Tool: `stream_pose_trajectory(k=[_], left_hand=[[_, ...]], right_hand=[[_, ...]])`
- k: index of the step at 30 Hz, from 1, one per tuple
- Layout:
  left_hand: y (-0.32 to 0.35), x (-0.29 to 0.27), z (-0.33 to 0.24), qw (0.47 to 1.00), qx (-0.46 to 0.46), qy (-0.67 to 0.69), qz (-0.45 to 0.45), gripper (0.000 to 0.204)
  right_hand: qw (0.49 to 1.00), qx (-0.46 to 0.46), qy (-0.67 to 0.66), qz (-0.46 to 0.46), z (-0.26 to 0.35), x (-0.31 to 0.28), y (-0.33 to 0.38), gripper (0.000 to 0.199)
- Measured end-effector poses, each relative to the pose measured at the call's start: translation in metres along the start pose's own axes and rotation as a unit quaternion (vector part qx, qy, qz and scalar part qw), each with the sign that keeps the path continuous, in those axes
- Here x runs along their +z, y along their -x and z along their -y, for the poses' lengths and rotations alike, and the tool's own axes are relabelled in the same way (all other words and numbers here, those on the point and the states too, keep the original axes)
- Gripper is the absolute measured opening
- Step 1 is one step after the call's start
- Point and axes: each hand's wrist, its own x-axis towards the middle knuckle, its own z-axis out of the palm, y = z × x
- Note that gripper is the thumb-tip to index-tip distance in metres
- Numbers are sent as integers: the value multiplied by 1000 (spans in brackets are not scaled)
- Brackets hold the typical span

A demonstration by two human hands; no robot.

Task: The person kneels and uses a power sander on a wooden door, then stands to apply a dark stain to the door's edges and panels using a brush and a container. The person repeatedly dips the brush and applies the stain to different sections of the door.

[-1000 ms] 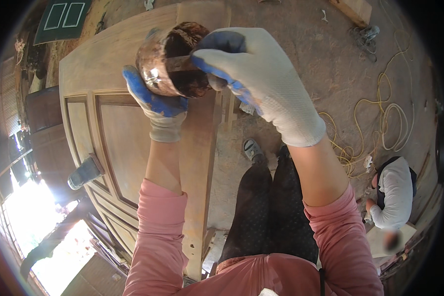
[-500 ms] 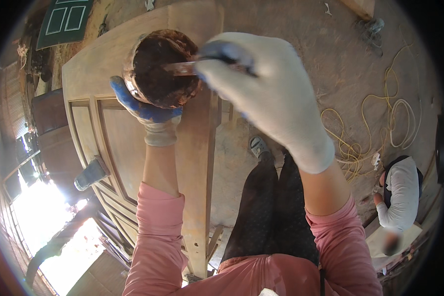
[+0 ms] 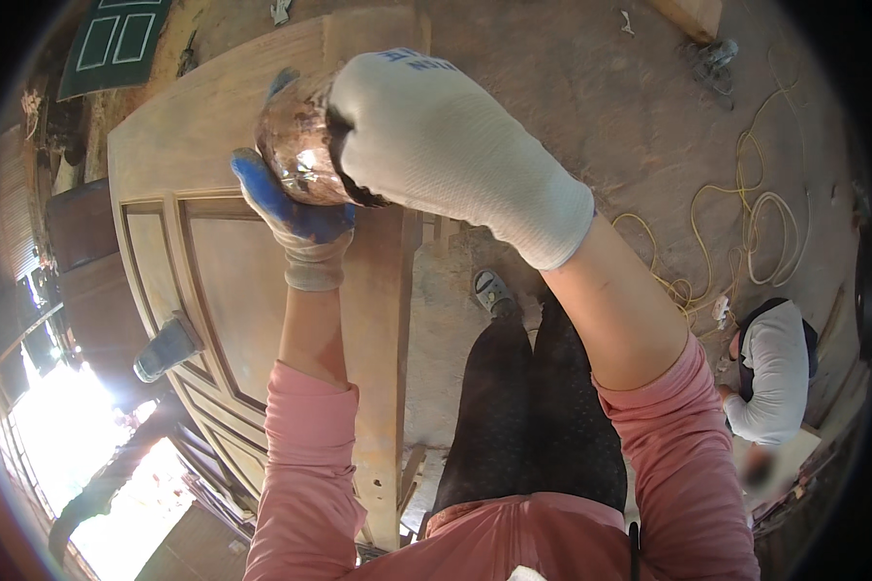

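Note:
My left hand (image 3: 298,225), in a white glove with a blue palm, is wrapped round a round container (image 3: 305,140) smeared with dark brown. The container is tipped with its mouth toward the right. My right hand (image 3: 446,145), in a white glove, is at that mouth with its fingers curled inward and hidden. The thin flat stick that showed in its grip half a second ago is out of sight now. Beneath both hands lies a panelled wooden door (image 3: 373,310), raised off the floor.
A grey block-like thing (image 3: 168,347) rests on the door at the left. Yellow and white cords (image 3: 746,228) lie coiled on the floor at the right. Close by, another person (image 3: 777,373) bends low. A green panel (image 3: 114,46) stands at the far left.
My right hand has moved left and rolled over, reaching the container's mouth, so the stick is hidden. The container has tipped from facing me to facing right.

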Motion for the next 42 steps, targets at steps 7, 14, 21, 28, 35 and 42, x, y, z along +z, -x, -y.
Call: stream_pose_trajectory(k=[7, 14, 21, 28, 35, 42], left_hand=[[-1, 7, -5, 998, -29, 55, -11, 78], [-1, 9, -6, 998, -31, 57, -14, 81], [-2, 6, -6, 995, -46, 69, -63, 80], [-4, 0, -4, 993, -44, 54, -99, 80], [-5, 3, -7, 990, -64, 118, -49, 82], [-5, 13, -11, 988, -93, 94, -83, 82]], right_hand=[[989, -7, -114, -92, -2, 12, 5, 5], [891, 138, -416, -120, 10, 3, 16, 7], [623, 368, -688, -49, 13, -21, 32, 21], [611, 412, -674, -43, 9, -25, 43, 20], [850, 269, -434, -129, -4, -26, 45, 19], [994, -20, -7, -108, -15, -21, 34, 18]])
